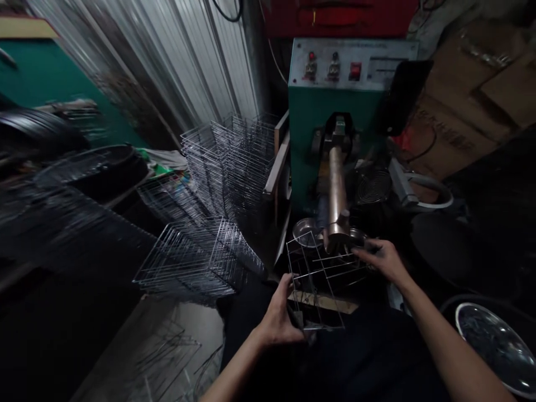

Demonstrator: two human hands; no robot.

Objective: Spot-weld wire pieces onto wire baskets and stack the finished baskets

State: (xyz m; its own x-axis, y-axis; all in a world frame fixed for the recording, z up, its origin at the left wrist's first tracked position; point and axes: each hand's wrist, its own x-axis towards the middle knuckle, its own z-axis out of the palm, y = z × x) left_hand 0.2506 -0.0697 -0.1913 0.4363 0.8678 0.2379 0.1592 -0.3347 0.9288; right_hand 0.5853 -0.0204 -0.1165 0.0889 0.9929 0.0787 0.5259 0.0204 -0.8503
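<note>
Left hand (278, 318) holds wire frame (318, 271); right hand (388, 262) at its right side, grip: cannot tell. From here, carton (444, 134) print and machine panel (345, 66) labels illegible.

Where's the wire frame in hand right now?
In the head view, low and just right of centre: the wire frame sits between the left hand, at its left edge, and the right hand, near the metal cylinder.
</note>
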